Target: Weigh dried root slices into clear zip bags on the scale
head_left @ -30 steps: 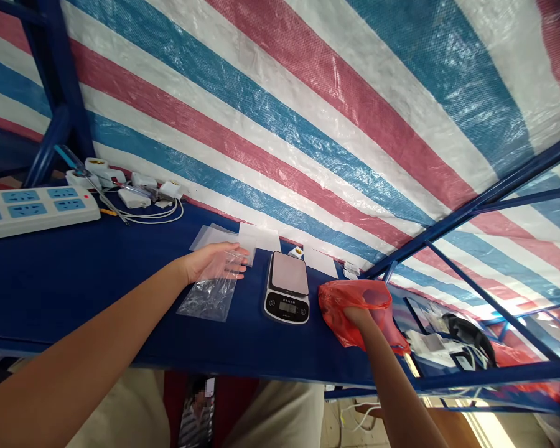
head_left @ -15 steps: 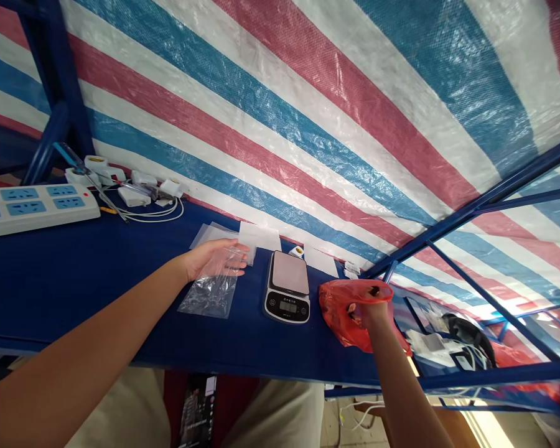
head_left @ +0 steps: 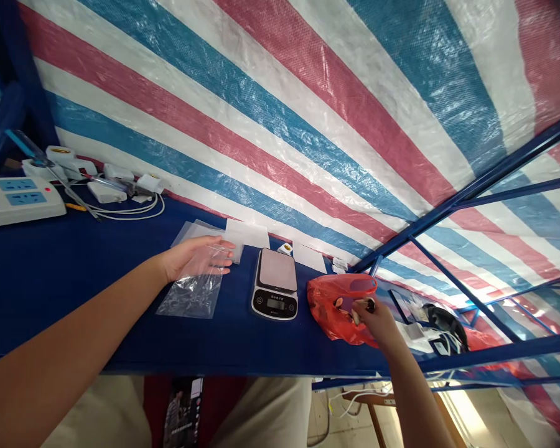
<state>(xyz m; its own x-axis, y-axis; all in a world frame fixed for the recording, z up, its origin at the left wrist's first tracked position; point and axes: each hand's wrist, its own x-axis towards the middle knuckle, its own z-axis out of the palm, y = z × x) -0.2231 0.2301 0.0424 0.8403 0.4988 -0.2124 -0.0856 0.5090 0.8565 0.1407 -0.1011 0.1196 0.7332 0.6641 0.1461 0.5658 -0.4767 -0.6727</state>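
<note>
My left hand (head_left: 198, 256) holds the clear plastic bag (head_left: 193, 295) by its upper end, its fingers stretched out behind the film. The lower part of the bag rests on the blue table. At the right, my right hand (head_left: 377, 320) is over the mouth of a red plastic bag (head_left: 329, 311), fingers closed on a small dark-and-pale piece (head_left: 369, 304) whose kind I cannot make out. Similar dark and pale pieces show inside the red bag. Between my hands stands a kitchen scale (head_left: 276, 280) with its display facing me; neither hand touches it.
More clear bags (head_left: 184, 230) and white paper sheets (head_left: 247, 233) lie along the back. A power strip (head_left: 23, 199), white adapters and cables (head_left: 140, 214) sit at the left. Blue frame bars (head_left: 448, 211) rise at the right. A phone (head_left: 183, 410) rests on my lap.
My right hand has come up out of the red bag and shifted toward its right rim, now with a small piece in its fingers. The left hand keeps its hold; the view has turned slightly right.
</note>
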